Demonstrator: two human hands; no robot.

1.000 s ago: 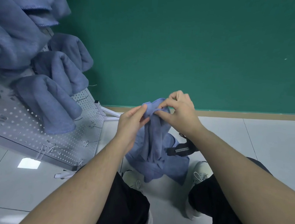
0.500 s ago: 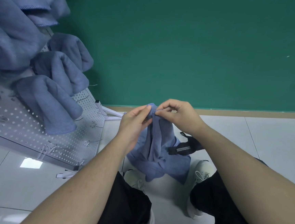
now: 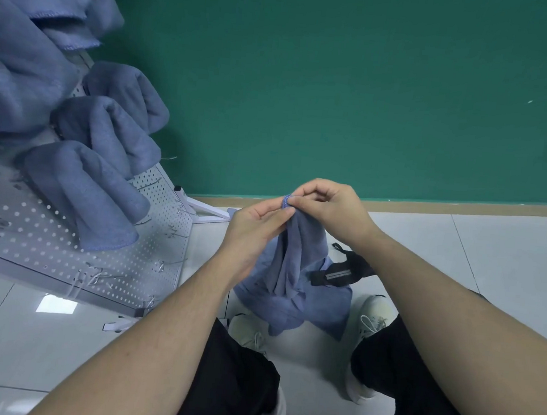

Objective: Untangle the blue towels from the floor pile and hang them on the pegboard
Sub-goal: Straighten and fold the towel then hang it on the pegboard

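Both hands met at the top of one blue towel (image 3: 289, 261), which hung from them above the white tiled floor (image 3: 459, 256), its lower folds bunched between the person's pale sneakers. The right hand (image 3: 327, 205) pinched a stitched corner of the cloth between thumb and curled fingers, and the left hand (image 3: 253, 230) gripped the same edge just beside it, its fingers closed on the fabric. A black strap with a grey label (image 3: 339, 274) lay on the floor, touching or tucked under the towel's right side; which could not be told. This looked like the untangling step, with a corner just found. To the left stood the white pegboard (image 3: 63, 255), several blue towels (image 3: 82, 187) already draped on it and bare wire hooks (image 3: 100, 276) along its lower rows. Next, the hands would probably need to draw apart along the hem to open the towel, lift it free of the strap, then carry it to an empty hook.
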